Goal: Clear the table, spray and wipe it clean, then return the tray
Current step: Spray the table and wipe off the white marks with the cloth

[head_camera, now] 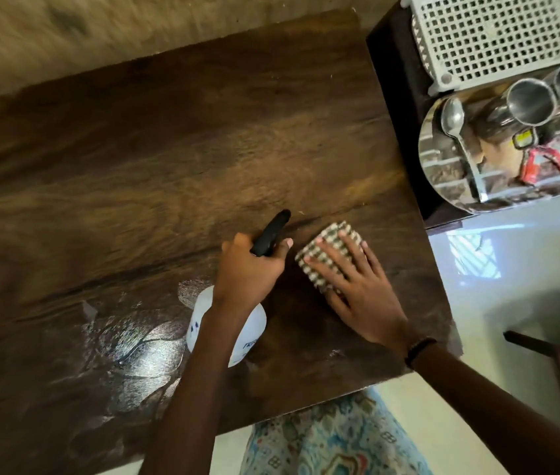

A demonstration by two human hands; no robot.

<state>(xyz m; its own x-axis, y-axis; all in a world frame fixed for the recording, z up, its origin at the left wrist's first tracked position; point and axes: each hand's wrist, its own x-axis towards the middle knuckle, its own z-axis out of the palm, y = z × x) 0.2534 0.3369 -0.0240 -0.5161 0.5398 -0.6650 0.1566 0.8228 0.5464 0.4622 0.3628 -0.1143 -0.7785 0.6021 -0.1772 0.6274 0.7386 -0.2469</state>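
Observation:
A dark brown wooden table [155, 159] fills most of the head view. My left hand [249, 269] grips the black trigger head of a white spray bottle [251, 334], which hangs just above the table with its nozzle pointing away from me. Right beside it, my right hand [354, 286] lies flat, fingers spread, pressing a folded checkered cloth [331, 246] onto the table near its right edge. A round shiny steel tray [450, 186] sits on a dark side surface at the right, carrying a spoon [453, 120] and two steel cups [532, 101].
A white perforated plastic basket [491, 39] stands behind the tray at the top right. A beige wall [100, 32] runs along the table's far edge. White floor [511, 269] shows to the right, with a dark chair leg [532, 344] near the table's corner.

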